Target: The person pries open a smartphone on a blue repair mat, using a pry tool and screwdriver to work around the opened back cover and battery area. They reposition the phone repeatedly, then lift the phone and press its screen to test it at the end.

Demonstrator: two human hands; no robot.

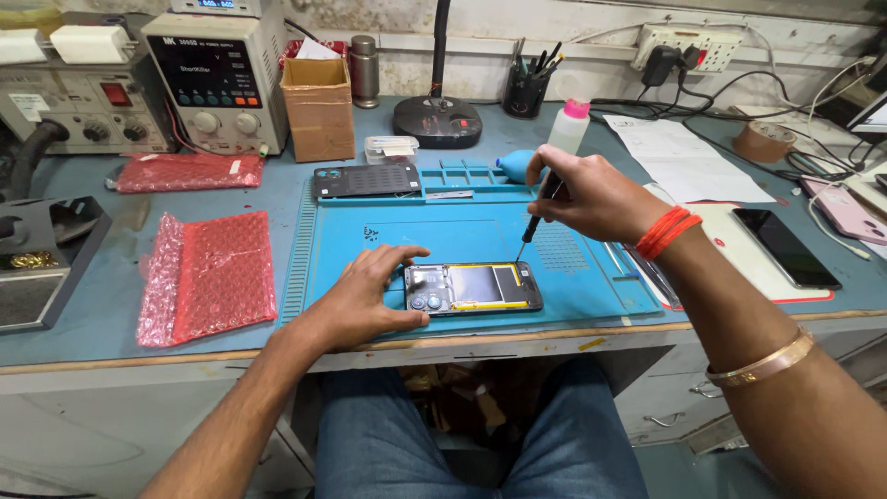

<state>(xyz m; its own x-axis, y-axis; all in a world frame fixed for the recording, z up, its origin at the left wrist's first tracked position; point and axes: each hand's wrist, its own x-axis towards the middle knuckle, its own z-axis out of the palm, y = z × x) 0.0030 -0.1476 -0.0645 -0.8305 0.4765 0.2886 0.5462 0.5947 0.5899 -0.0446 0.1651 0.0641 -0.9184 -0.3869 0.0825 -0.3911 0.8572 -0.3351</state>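
An opened smartphone point(473, 287) with its back cover off lies near the front edge of a blue work mat point(462, 231). My left hand point(365, 296) grips the phone's left end, thumb along its near side and fingers on its far side. My right hand point(591, 194) holds a slim black screwdriver point(539, 214) upright. Its tip touches the phone's upper right edge. The removed dark back cover point(367, 180) rests at the mat's far left.
Two pink bubble-wrap bags point(208, 273) lie on the left. A power supply point(217, 79), a cardboard box point(319, 106), a lamp base point(437, 120) and a white bottle point(566, 125) stand behind. Another phone point(785, 245) and papers point(684, 157) lie at right.
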